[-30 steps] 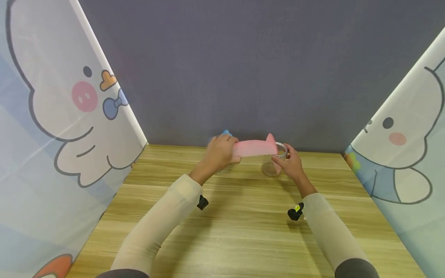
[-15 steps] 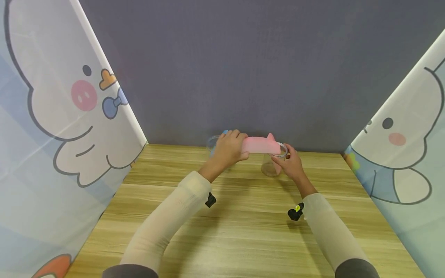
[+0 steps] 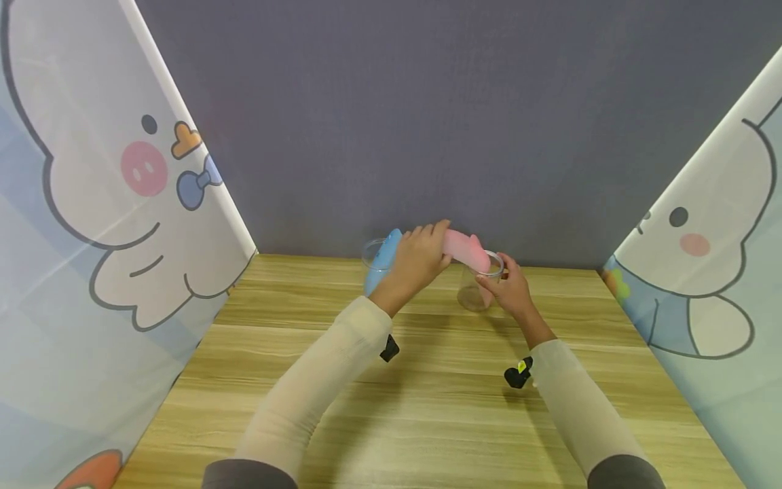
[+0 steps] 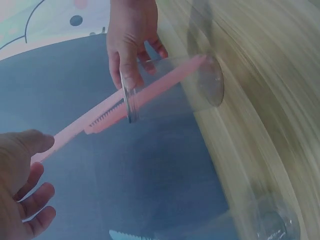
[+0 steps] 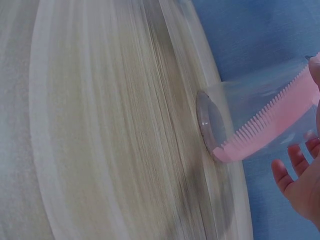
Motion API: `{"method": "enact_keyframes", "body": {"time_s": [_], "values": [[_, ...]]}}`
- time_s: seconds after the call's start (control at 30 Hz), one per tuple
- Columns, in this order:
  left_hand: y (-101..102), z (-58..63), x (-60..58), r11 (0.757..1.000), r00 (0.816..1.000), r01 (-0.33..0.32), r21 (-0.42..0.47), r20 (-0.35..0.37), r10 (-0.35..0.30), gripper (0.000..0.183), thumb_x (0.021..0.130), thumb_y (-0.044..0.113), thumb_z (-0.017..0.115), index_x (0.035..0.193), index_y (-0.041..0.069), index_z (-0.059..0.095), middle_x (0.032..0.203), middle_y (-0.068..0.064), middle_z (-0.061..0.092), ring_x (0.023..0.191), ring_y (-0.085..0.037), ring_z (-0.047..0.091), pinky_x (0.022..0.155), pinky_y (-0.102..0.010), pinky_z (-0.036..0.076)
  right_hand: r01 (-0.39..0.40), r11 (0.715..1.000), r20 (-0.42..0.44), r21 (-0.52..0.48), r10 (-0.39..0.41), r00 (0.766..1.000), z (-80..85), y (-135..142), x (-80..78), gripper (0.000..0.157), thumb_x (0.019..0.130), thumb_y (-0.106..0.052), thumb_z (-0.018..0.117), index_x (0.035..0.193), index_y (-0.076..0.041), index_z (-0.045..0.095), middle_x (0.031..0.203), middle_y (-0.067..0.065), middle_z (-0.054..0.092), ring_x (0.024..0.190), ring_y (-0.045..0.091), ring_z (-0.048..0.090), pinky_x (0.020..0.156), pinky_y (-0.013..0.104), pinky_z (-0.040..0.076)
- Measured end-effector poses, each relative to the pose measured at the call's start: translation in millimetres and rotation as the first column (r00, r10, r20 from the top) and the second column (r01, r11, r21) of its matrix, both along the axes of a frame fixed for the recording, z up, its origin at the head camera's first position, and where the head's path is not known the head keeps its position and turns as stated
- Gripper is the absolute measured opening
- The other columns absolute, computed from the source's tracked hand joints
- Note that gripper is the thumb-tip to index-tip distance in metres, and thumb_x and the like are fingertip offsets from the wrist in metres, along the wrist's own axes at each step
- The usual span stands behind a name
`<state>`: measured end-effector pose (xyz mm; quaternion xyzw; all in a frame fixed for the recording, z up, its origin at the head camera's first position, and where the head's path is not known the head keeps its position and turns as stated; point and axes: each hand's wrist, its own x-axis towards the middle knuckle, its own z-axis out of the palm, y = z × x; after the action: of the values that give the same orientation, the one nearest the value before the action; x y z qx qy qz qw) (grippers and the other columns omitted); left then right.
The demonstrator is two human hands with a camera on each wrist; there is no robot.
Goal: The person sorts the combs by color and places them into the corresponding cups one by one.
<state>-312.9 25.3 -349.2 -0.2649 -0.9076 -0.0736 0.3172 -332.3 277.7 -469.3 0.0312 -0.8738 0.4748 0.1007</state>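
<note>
My left hand (image 3: pixel 415 261) grips one end of a pink comb (image 3: pixel 458 246). That comb slopes down to the right, its far end at the mouth of a clear jar (image 3: pixel 470 297). Standing on the table, the jar has my right hand (image 3: pixel 512 288) round its rim, thumb in front and fingers behind. A second pink comb (image 5: pixel 270 122) leans inside the jar, teeth showing through the wall, its top sticking out above the rim. In the left wrist view the combs overlap near the rim, so whether the held comb's tip is inside I cannot tell.
Left of my left hand, a blue comb (image 3: pixel 383 261) stands in another clear jar (image 3: pixel 369 255), partly hidden by that hand. Both jars are near the back edge of the wooden table (image 3: pixel 427 414), before a dark grey wall (image 3: pixel 397 122). Cartoon-printed panels (image 3: pixel 91 272) flank the table.
My left hand has moved right and slightly up with the pink comb, which now tilts down toward the jar. More of the blue comb shows. My right hand and its jar have stayed put.
</note>
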Motion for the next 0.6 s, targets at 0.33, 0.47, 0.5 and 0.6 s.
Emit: {"method": "enact_keyframes", "body": {"time_s": [0.33, 0.47, 0.5, 0.6], "values": [[15.6, -5.1, -4.6, 0.985, 1.0, 0.006, 0.174, -0.027, -0.001, 0.041, 0.094, 0.023, 0.072, 0.131, 0.009, 0.061, 0.103, -0.006, 0.075, 0.083, -0.023, 0.071, 0.065, -0.035, 0.057, 0.009, 1.0, -0.014, 0.009, -0.009, 1.0, 1.4, -1.9, 0.5, 0.087, 0.093, -0.035, 0.074, 0.159, -0.004, 0.028, 0.153, 0.026, 0.041, 0.12, 0.043, 0.051, 0.088, 0.042, 0.048], [22.0, -4.3, -6.3, 0.981, 0.99, 0.021, 0.19, 0.132, -0.047, 0.05, 0.095, 0.026, 0.072, 0.14, 0.009, 0.055, 0.12, -0.008, 0.073, 0.1, -0.024, 0.072, 0.078, -0.036, 0.06, 0.016, 1.0, -0.004, -0.001, -0.016, 1.0, 2.9, -3.1, 1.2, 0.086, 0.093, -0.034, 0.075, 0.159, -0.005, 0.029, 0.153, 0.024, 0.042, 0.12, 0.04, 0.05, 0.088, 0.04, 0.047], [23.2, -4.2, -6.1, 0.982, 0.98, 0.031, 0.187, 0.188, -0.067, 0.054, 0.096, 0.026, 0.071, 0.144, 0.009, 0.052, 0.127, -0.008, 0.07, 0.106, -0.025, 0.071, 0.083, -0.035, 0.06, 0.016, 1.0, -0.001, -0.003, -0.016, 1.0, 3.1, -3.2, 1.5, 0.086, 0.093, -0.034, 0.075, 0.159, -0.006, 0.029, 0.153, 0.024, 0.042, 0.12, 0.04, 0.05, 0.089, 0.04, 0.047], [25.5, -4.4, -5.0, 0.983, 0.937, 0.069, 0.168, 0.327, -0.121, 0.067, 0.098, 0.028, 0.069, 0.154, 0.008, 0.04, 0.142, -0.011, 0.061, 0.122, -0.026, 0.064, 0.097, -0.035, 0.057, 0.013, 1.0, -0.001, -0.012, -0.013, 1.0, 3.8, -3.6, 2.9, 0.086, 0.093, -0.034, 0.075, 0.159, -0.005, 0.028, 0.153, 0.025, 0.041, 0.122, 0.041, 0.049, 0.09, 0.042, 0.048]]}}
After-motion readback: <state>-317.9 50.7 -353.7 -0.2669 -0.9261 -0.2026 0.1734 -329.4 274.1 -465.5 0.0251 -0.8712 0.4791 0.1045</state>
